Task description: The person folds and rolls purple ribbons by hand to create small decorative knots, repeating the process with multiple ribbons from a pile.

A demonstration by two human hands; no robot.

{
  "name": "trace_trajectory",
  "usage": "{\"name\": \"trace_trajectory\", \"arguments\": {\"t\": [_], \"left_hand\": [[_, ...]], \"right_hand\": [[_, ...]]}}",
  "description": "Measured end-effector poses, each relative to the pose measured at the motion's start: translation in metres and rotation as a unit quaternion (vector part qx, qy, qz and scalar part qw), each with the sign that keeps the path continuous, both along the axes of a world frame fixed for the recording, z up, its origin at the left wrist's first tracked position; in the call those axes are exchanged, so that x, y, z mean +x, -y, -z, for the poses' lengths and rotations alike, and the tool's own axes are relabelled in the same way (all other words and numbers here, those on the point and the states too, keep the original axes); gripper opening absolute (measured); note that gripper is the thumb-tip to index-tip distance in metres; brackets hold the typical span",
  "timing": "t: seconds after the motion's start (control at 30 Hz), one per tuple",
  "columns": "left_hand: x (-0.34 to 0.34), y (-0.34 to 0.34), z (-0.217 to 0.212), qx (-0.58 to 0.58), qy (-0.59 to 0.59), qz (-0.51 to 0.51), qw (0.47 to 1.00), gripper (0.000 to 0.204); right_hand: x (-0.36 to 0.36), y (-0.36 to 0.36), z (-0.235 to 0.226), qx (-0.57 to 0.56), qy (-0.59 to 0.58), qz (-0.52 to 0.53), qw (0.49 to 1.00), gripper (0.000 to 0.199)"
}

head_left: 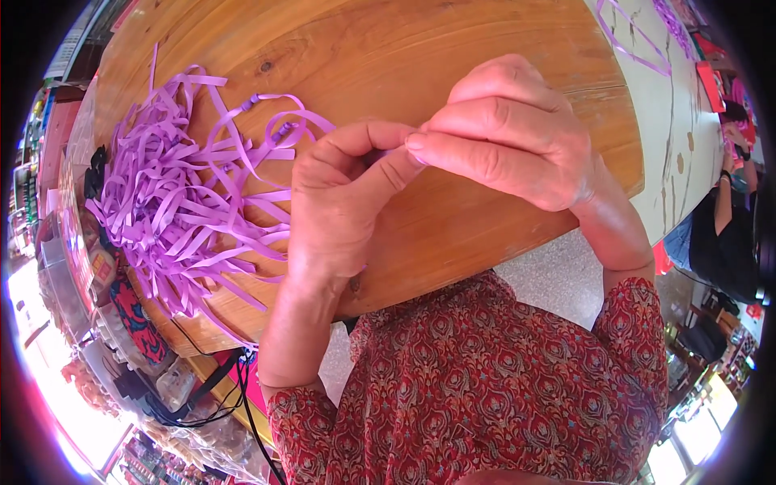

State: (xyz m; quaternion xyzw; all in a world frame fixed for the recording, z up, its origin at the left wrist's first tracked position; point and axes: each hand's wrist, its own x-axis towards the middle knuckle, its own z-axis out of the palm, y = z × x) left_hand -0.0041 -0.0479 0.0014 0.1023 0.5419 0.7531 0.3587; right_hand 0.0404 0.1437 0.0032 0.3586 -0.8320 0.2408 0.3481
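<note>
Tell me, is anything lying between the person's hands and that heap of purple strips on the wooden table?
Nothing visible does. The left hand and right hand meet fingertip to fingertip above the wooden table. The heap of purple strips lies just to their left, with only bare wood and loose strip ends between.

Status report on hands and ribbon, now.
Left hand and right hand pinched together, fingertips meeting. Purple ribbon pile on wooden table, left of hands. Nothing blocking.

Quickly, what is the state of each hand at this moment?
Left hand: fingers pinched together; what it holds cannot be told.
Right hand: fingers closed, meeting the left fingertips; what it holds cannot be told.
</note>
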Motion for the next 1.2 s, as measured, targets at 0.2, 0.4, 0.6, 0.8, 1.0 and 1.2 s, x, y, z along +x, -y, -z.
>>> {"name": "trace_trajectory", "arguments": {"t": [0.2,0.4,0.6,0.8,1.0,1.2], "left_hand": [[0.001,-0.004,0.004,0.066,0.037,-0.021,0.997,0.011],[0.007,-0.007,0.004,0.037,-0.022,-0.080,0.996,0.009],[0.011,-0.007,0.002,0.037,-0.061,-0.087,0.994,0.010],[0.010,-0.006,0.006,0.105,-0.062,-0.076,0.990,0.011],[0.008,-0.007,0.015,0.199,0.019,-0.035,0.979,0.010],[0.010,-0.010,0.011,0.192,0.025,-0.054,0.980,0.010]], "right_hand": [[-0.003,-0.001,-0.005,-0.055,0.037,0.031,0.997,0.036],[0.004,0.001,-0.009,-0.141,0.121,0.020,0.982,0.033],[0.008,0.009,-0.012,-0.158,0.194,0.028,0.968,0.021],[0.014,0.018,-0.019,-0.447,0.506,0.004,0.738,0.005],[0.009,0.009,-0.008,-0.538,0.590,-0.134,0.588,0.007],[0.016,0.020,-0.011,-0.439,0.418,-0.030,0.794,0.013]]}}
